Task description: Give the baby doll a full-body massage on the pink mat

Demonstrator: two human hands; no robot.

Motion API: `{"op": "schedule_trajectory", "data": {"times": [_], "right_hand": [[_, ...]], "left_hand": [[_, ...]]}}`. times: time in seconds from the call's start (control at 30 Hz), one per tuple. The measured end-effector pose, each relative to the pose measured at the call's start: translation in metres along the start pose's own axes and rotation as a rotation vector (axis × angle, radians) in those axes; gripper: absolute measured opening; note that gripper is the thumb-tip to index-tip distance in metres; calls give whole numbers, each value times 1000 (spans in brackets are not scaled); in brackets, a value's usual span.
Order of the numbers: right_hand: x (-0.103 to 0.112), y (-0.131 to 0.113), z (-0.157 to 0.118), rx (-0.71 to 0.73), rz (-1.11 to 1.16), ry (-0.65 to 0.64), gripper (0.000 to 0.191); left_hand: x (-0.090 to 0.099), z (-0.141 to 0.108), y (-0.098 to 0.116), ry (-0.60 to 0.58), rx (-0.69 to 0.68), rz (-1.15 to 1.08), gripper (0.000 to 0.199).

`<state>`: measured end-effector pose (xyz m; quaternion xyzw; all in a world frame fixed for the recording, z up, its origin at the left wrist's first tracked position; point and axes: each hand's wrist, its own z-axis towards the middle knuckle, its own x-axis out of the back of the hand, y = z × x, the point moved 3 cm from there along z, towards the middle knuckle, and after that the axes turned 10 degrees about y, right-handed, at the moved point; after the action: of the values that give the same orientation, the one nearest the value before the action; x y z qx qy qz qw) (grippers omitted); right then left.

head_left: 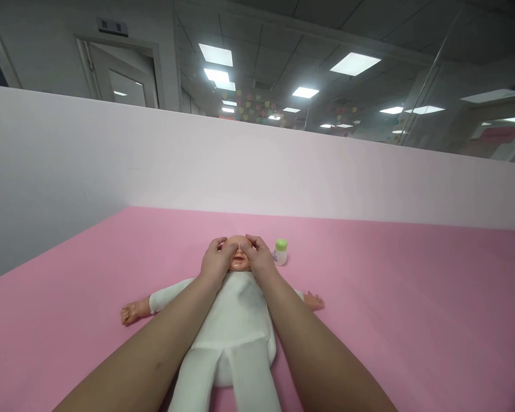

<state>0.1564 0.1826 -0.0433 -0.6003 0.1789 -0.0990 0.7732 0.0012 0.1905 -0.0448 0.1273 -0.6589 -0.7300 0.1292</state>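
A baby doll (244, 312) with a white cloth body lies on its back, its head away from me and both arms spread out. My left hand (217, 260) wraps round one side of the doll's head (240, 263), its thumb pressed near the eye. On the other side my right hand (259, 258) grips the head the same way, thumbs close together over the upper face. The doll's eyes are hidden under my thumbs; its mouth and chin show between my hands. Just right of my right hand stands a small bottle (280, 253) with a green cap.
The doll lies on a pink surface (390, 309). A white partition (283, 171) rises along its far side, and another white panel (47, 171) stands at the left. Beyond are a door (124, 80), glass and ceiling lights.
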Motion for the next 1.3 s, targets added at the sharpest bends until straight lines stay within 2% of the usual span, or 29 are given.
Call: {"op": "schedule_trajectory", "data": {"times": [0.33, 0.53, 0.73, 0.9, 1.0, 1.13, 1.3], "right_hand": [[0, -1, 3, 32, -8, 17, 40], [-1, -2, 2, 21, 13, 23, 40], [-1, 4, 4, -27, 93, 17, 42], [0, 10, 6, -127, 202, -28, 51], [0, 8, 4, -115, 200, -42, 54], [0, -1, 0, -47, 78, -24, 54], [0, -8, -3, -40, -3, -3, 52]], "left_hand": [[-4, 4, -4, 35, 7, 3, 48], [-4, 7, -7, 27, 8, -2, 48], [-1, 7, -9, 21, 10, -12, 41], [-1, 7, -9, 36, 20, -23, 36], [-1, 6, -8, 29, 18, -27, 38], [0, 4, -5, 22, 2, -20, 48], [3, 0, 0, -1, 0, 1, 57]]}}
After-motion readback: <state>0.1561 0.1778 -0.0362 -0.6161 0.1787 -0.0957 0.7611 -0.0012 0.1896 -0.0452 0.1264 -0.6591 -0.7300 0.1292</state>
